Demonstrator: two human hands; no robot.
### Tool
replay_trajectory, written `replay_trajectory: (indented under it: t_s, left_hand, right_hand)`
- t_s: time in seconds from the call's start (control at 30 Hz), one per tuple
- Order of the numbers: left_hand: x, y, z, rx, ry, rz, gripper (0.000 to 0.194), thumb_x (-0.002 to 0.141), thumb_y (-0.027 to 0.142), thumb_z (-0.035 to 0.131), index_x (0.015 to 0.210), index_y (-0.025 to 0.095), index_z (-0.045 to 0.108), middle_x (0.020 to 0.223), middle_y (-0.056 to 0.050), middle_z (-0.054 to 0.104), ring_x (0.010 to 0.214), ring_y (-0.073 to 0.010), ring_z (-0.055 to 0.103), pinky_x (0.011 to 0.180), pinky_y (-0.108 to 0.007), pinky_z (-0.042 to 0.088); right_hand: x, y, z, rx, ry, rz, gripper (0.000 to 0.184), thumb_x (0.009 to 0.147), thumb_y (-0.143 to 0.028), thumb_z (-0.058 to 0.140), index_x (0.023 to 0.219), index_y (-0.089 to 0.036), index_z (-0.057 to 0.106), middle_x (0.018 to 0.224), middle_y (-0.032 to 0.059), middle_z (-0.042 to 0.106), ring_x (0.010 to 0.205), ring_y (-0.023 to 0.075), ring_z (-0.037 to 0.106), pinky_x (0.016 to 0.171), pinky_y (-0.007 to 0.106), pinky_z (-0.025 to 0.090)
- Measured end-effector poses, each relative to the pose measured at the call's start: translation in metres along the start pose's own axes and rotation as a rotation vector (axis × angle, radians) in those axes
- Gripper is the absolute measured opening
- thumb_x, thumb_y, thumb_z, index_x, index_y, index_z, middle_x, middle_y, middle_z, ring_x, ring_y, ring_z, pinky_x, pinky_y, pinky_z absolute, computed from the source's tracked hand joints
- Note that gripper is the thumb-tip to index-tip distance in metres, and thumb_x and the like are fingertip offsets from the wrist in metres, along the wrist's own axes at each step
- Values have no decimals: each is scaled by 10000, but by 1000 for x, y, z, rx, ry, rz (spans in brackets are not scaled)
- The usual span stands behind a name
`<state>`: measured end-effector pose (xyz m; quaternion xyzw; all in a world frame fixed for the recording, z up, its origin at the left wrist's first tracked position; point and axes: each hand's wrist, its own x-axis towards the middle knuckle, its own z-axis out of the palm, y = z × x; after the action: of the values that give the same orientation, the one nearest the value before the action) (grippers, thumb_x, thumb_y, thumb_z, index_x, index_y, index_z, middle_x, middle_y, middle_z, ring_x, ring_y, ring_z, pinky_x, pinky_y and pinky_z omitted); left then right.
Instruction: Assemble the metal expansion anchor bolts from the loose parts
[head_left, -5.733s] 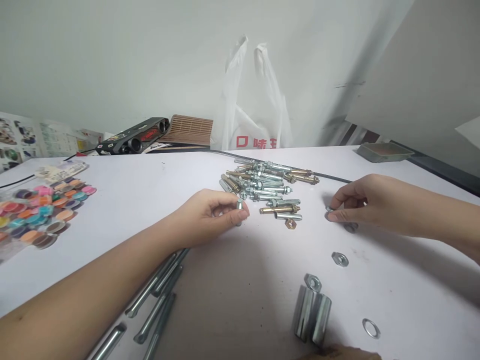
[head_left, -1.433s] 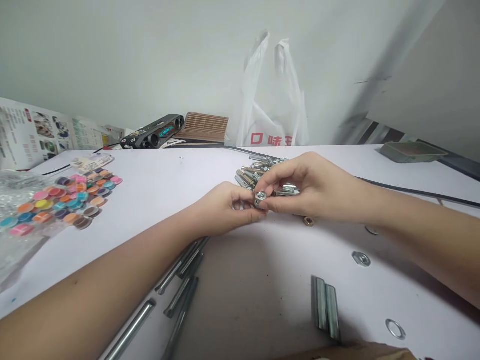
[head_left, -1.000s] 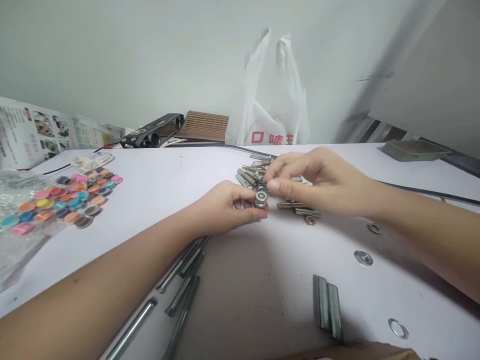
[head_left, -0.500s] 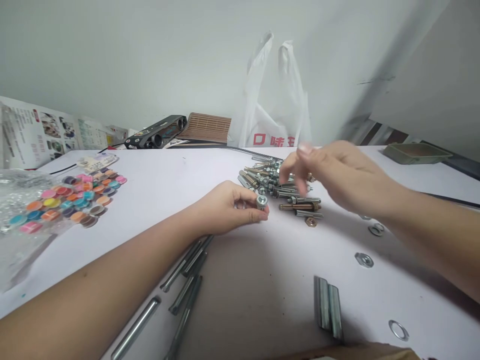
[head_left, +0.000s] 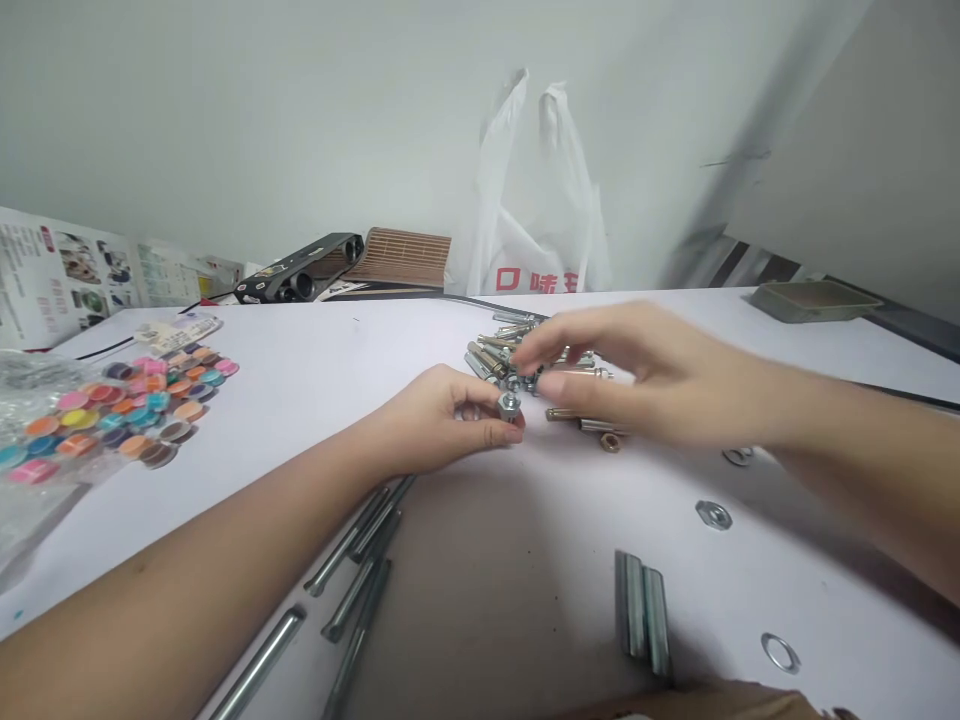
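Observation:
My left hand [head_left: 450, 420] pinches an expansion bolt [head_left: 509, 404] upright between thumb and fingers; its hex nut end points up and the lower part is hidden by the fingers. To its right, my right hand [head_left: 637, 375] is slightly blurred, thumb and fingers spread apart with nothing between them, reaching toward that bolt. Behind both hands lies a pile of expansion bolts [head_left: 487, 355], partly covered by my right hand. A brass-coloured nut [head_left: 610, 442] and a metal sleeve [head_left: 598, 425] rest at the pile's front edge.
Several long metal bolts [head_left: 352, 545] lie by my left forearm. Two metal sleeves [head_left: 645, 615], a nut [head_left: 713, 515] and a flat washer [head_left: 781, 653] are at right. Colourful discs [head_left: 112, 405] lie at left; a plastic bag [head_left: 536, 220] stands behind.
My right hand has moved left, closer to the bolt, with its thumb and fingers turned toward it. My left hand keeps its hold. The view has shifted slightly.

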<state>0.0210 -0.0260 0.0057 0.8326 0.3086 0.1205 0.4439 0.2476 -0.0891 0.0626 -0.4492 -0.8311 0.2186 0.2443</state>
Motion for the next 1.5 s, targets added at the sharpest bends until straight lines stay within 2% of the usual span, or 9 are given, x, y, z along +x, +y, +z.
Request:
replay_trajectory:
  t_s: [0.07, 0.2, 0.43, 0.77, 0.9, 1.0, 1.07, 1.17, 1.5]
  left_hand:
    - [0, -1, 1, 52, 17, 21, 382, 815, 507, 648, 850, 134, 726, 655, 18, 573, 625, -67, 449, 592, -189, 336]
    - [1, -1, 7, 147, 97, 113, 348, 833, 473, 637, 867, 138, 725, 719, 11, 627, 674, -71, 485, 653, -184, 387]
    - [0, 10, 9, 336, 447, 184, 296, 838, 441, 651, 756, 164, 715, 779, 6, 669, 704, -72, 543, 665, -180, 411]
    - [-2, 20, 17, 856, 554, 479, 210, 902, 278, 571, 1038, 264, 730, 819, 7, 704, 827, -112, 611, 787, -206, 459]
    - [-1, 9, 16, 831, 620, 478, 182, 833, 310, 680, 963, 192, 729, 831, -2, 712, 830, -108, 625, 761, -196, 473]
    - [2, 3, 17, 746, 635, 416, 130, 805, 288, 710, 881, 188, 739, 816, 13, 711, 783, -82, 627, 731, -174, 481]
    - [4, 1, 18, 701, 627, 364, 133, 801, 298, 714, 873, 190, 744, 814, 20, 709, 767, -73, 625, 724, -167, 488]
    - [6, 2, 20, 656, 602, 305, 152, 806, 321, 709, 878, 192, 748, 826, 21, 708, 772, -69, 626, 722, -165, 495]
    - [4, 5, 20, 637, 584, 326, 143, 815, 302, 698, 863, 176, 749, 812, 15, 712, 776, -64, 627, 733, -157, 500]
  right_hand:
    - [3, -5, 11, -46, -76, -148, 301, 905, -277, 574, 1186, -213, 662, 1081, 34, 688, 954, 158, 610, 812, 284, 449]
    - [7, -5, 19, -239, -22, -241, 210, 870, -172, 536, 925, -187, 738, 866, 39, 699, 811, 164, 581, 730, 304, 406]
    - [7, -1, 7, -407, 10, -222, 262, 926, -299, 496, 1036, -177, 700, 888, 53, 684, 850, 192, 544, 726, 327, 384]
    - [0, -5, -8, -441, 13, -82, 405, 955, -475, 448, 716, -179, 589, 553, 28, 500, 648, 146, 476, 581, 288, 332]
    - [-13, 8, -28, -430, -63, 133, 479, 964, -464, 417, 611, -158, 521, 471, -6, 352, 413, 60, 255, 449, 265, 229]
    - [-36, 33, -40, -438, -299, 306, 282, 894, -386, 524, 743, -184, 651, 527, -3, 492, 421, 84, 379, 413, 257, 285]
    - [-51, 48, -39, -413, -299, 311, 170, 835, -279, 556, 888, -228, 709, 672, -1, 624, 505, 107, 506, 462, 254, 365]
    - [-66, 58, -29, -343, -246, 237, 284, 831, -243, 549, 1057, -236, 721, 805, 19, 686, 604, 122, 571, 542, 259, 403]
    - [-63, 45, -8, -232, -237, 190, 264, 897, -237, 490, 1044, -208, 708, 795, 29, 670, 608, 119, 550, 542, 261, 355]
